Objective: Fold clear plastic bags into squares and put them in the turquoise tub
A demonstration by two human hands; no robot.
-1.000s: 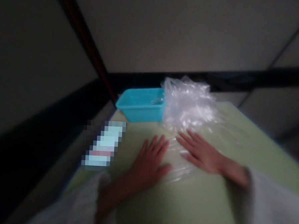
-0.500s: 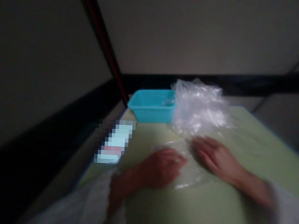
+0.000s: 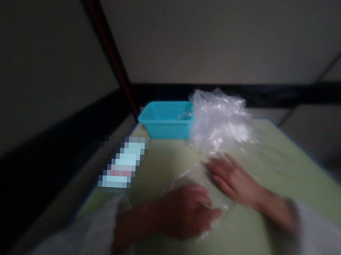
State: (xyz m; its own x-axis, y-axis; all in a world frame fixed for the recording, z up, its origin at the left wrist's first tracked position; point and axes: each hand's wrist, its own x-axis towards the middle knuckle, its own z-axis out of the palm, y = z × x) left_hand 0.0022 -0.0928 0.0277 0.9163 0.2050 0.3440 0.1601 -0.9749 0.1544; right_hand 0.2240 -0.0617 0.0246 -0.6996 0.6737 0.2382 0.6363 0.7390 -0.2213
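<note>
The left hand's fingers (image 3: 202, 200) are curled in, thumb reaching out over clear plastic; from where I stand I can't tell whether they pinch it. The right hand's fingers (image 3: 219, 168) lie nearly together, stretched out and resting on the plastic, not clamped on it.

Under both hands is the green table (image 3: 247, 238). Just beyond the right fingers sits a big, crumpled pile of clear plastic (image 3: 225, 122), loose ends trailing rightward. Past the left fingers, touching or overlapped by that pile, stands an upright blue basin (image 3: 167, 131), its long side running left to right.

The clear sheet (image 3: 198, 176) is under and between the fingers, its far edge slanting from near the right fingertips down toward the left hand. It looks partly spread, with glinting folds by the left thumb; blur hides its long axis. As I judge it, this one piece is partly flattened, while the pile beyond remains bunched up.

Left of the fingers lies a pale, pixelated thing (image 3: 124, 165). Smallest is a clear scrap (image 3: 184, 116) inside the basin.
</note>
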